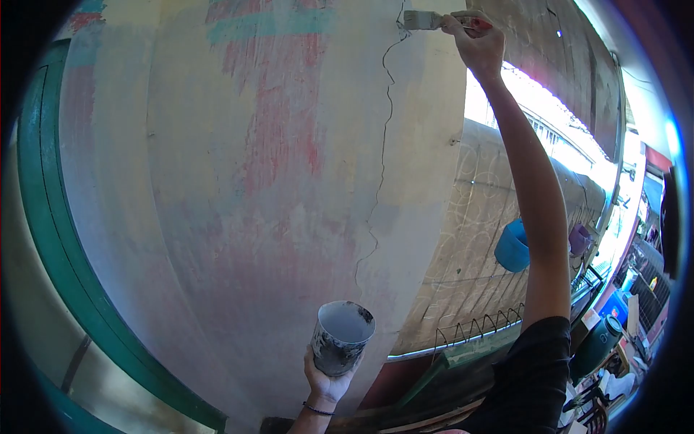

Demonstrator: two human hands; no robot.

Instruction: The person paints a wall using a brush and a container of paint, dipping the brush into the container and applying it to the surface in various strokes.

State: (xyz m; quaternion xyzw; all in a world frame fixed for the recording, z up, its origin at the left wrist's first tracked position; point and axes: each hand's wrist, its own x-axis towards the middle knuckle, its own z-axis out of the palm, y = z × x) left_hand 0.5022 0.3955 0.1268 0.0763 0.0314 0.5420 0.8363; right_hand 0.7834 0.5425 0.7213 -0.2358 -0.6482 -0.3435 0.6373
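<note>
High on the wall, my right hand (480, 45) is closed round the red handle of a paintbrush (422, 20). The brush's bristles lie over or against the top of a long, jagged crack (383, 155) running down the painted wall (195, 173). At the bottom centre my left hand (325, 381), with a dark bracelet at the wrist, grips a paint-smeared container (343, 338) from below. Its open top tilts toward me, and pale insides show.
A green door frame (90, 282) curves down the left side. Right of the wall hang a blue bucket (512, 246) and a purple container (579, 239) before patterned sheeting (470, 231). A dark green drum (598, 343) and assorted household items stand at the lower right.
</note>
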